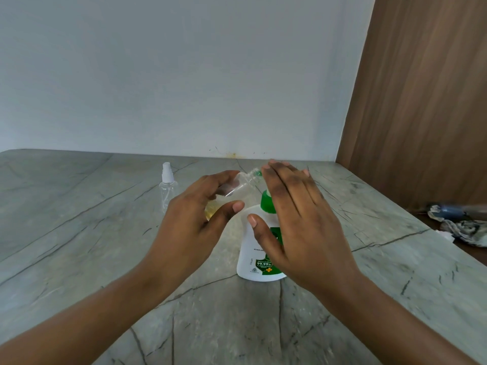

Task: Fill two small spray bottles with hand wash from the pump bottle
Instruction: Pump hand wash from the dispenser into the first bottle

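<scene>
**First bottle part-filled, second not yet started**

The grey stone counter (79, 233) carries everything. Near its middle stands the white pump bottle (254, 248), upright, its green pump neck (266, 202) showing just beside the right hand.

The right hand (297, 219) lies flat over the pump head with its fingers straight and together, gripping nothing. The palm hides the head, so I cannot tell whether it is pressing down or only resting there.

The left hand (192, 219) is wrapped round the first spray bottle (241, 184), fingers behind it and thumb in front. It holds this clear bottle tilted, with the open neck up against the pump's spout under the right fingertips. The bottle has no sprayer on it, and the sprayer is not in view. A little yellowish liquid sits at its low end, near the left palm. My reading is that filling is under way and this bottle is well short of full.

The second spray bottle (167, 189) stands upright well to the left, apart from both hands, with its white sprayer on, and it looks empty.

Left to do, by my judgement:
- Finish pumping into the first bottle and close it.
- Uncap, fill and close the second bottle.
</scene>
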{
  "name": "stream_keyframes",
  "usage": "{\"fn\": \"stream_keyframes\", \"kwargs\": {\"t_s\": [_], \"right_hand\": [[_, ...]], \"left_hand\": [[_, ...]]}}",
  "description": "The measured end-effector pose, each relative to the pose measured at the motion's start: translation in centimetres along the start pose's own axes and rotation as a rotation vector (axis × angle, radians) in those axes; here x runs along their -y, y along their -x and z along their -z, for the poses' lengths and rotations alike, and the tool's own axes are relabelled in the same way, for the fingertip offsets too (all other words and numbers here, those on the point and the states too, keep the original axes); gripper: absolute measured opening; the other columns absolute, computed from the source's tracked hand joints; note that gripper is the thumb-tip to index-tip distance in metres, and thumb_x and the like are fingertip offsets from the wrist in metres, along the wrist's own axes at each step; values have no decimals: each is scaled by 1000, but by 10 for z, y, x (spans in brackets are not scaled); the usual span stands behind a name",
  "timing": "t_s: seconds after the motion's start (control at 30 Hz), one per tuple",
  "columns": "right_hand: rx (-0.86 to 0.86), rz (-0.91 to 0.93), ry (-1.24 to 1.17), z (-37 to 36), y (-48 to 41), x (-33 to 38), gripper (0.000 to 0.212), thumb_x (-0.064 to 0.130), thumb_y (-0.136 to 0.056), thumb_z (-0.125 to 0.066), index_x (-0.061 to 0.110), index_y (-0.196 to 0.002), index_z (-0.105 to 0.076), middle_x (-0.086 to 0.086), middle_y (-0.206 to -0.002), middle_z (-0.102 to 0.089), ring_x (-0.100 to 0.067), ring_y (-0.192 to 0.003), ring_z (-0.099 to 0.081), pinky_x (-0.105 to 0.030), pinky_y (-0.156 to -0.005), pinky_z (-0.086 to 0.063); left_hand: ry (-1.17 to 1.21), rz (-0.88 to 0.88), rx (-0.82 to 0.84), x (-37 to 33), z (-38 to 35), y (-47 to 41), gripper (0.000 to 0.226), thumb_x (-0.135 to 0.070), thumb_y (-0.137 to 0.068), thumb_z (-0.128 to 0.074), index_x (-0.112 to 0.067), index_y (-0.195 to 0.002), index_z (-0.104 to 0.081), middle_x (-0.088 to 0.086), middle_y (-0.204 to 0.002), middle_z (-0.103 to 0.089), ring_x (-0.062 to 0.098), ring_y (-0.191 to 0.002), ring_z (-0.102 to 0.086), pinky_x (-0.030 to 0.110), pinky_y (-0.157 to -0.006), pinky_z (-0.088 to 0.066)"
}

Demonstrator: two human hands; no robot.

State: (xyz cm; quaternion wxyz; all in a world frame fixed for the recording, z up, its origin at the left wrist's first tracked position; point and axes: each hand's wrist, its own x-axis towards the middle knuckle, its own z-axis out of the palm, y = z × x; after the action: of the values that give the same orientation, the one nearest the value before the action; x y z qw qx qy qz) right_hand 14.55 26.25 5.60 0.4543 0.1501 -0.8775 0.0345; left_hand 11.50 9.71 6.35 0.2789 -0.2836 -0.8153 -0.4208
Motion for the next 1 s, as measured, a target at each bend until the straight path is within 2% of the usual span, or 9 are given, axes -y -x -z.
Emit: {"fn": "stream_keyframes", "kwargs": {"t_s": [0.17,0.3,0.4,0.6,0.73,1.0], "right_hand": [[-1,-3,-5,-1,2,2,62,43,-91,-43,3,-139,-39,-13,-140,-45,-22,-132,-34,-32,-111,-23],[2,-17,-64,-3,3,5,64,43,-90,-46,4,-140,-35,-12,-141,-42,-21,-134,-29,-28,-112,-17],[24,-13,-68,-3,3,4,61,41,-90,-47,4,-137,-39,-12,-137,-45,-22,-130,-34,-27,-113,-14],[52,-10,-42,-2,7,6,55,36,-89,-48,3,-133,-45,-12,-132,-51,-22,-124,-41,-29,-110,-19],[25,-13,4,1,6,6,51,35,-88,-48,4,-129,-50,-11,-126,-56,-19,-118,-42,-27,-108,-21],[15,-41,-95,3,4,5,55,38,-89,-47,4,-133,-47,-10,-132,-51,-18,-124,-40,-25,-106,-25]], "left_hand": [[-9,8,1,0,0,1,45,-38,-81,-56,-22,-122,-58,-12,-113,-64,-2,-103,-58,4,-88,-39],[-2,-7,-10,2,0,1,44,-39,-80,-56,-22,-121,-58,-16,-110,-63,-5,-106,-55,4,-89,-40],[-8,-10,-5,4,-1,2,43,-37,-80,-57,-22,-121,-58,-23,-108,-60,-9,-106,-52,1,-85,-38],[-9,12,12,7,-5,8,42,-35,-80,-58,-24,-120,-58,-24,-106,-59,-13,-103,-53,0,-83,-38],[10,26,9,6,-6,10,41,-34,-81,-59,-23,-121,-58,-20,-107,-61,-8,-105,-53,2,-84,-40],[0,14,-8,2,-3,6,42,-34,-82,-58,-21,-121,-58,-19,-107,-60,-7,-106,-52,1,-83,-38]]}}
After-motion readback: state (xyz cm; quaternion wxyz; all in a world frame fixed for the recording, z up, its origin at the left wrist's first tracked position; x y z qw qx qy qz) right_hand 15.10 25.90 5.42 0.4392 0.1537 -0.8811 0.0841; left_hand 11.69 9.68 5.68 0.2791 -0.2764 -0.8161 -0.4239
